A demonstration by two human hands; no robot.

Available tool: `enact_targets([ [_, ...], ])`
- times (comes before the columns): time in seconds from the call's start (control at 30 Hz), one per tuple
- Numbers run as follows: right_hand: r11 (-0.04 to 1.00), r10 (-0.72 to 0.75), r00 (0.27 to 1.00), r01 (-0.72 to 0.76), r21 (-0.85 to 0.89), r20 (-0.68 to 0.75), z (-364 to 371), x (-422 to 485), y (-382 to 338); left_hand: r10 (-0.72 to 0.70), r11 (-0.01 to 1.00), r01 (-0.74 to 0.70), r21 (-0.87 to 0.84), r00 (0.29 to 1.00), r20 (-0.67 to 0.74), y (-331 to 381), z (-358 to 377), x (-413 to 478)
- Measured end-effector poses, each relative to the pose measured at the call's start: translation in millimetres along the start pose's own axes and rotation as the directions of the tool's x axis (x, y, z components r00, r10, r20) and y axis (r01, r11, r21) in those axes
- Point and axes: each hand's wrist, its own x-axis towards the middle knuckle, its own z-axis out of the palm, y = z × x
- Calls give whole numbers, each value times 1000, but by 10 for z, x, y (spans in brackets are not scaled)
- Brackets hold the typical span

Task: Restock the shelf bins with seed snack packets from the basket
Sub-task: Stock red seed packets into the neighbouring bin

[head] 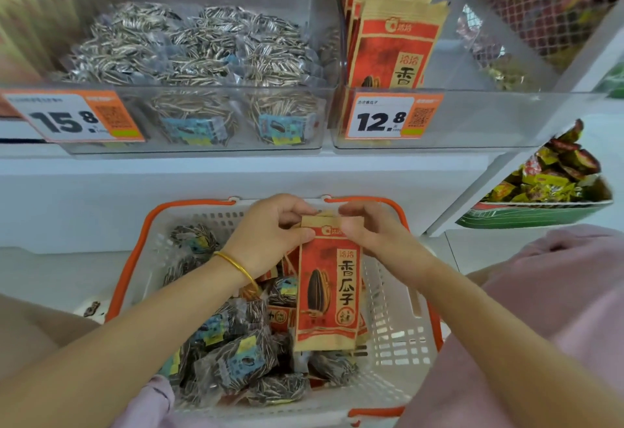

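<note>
Left hand [270, 228] and right hand [368, 233] just pinch the red packet [326, 292] up top, so it might slip into the basket [398, 343].

Left, price tag 15.8 [72, 117]; right of it, price tag 12.8 [393, 116]; wrapped candies [547, 181] heaped in green tray [526, 217].

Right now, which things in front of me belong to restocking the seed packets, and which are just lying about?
Job: red packet, pinched at its top by left hand and right hand; basket; clear seed packs in it; 12.8 bin; 15.8 bin.
Lying about: candies in the green tray; mesh rack, upper right.
</note>
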Motion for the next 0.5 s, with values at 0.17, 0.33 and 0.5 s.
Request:
enact_targets([
  [0.17,991,-119,993,118,62,15,-180,-407,-157,209,976,-214,46,974,85,720,65,200],
  [0.33,956,-229,929,272,113,-292,-769,-538,-549,525,836,-529,144,848,72,1634,177,459],
  [0.5,906,-212,902,325,272,-375,-1501,-298,-1231,768,493,-569,659,640,-23,2087,-23,871],
])
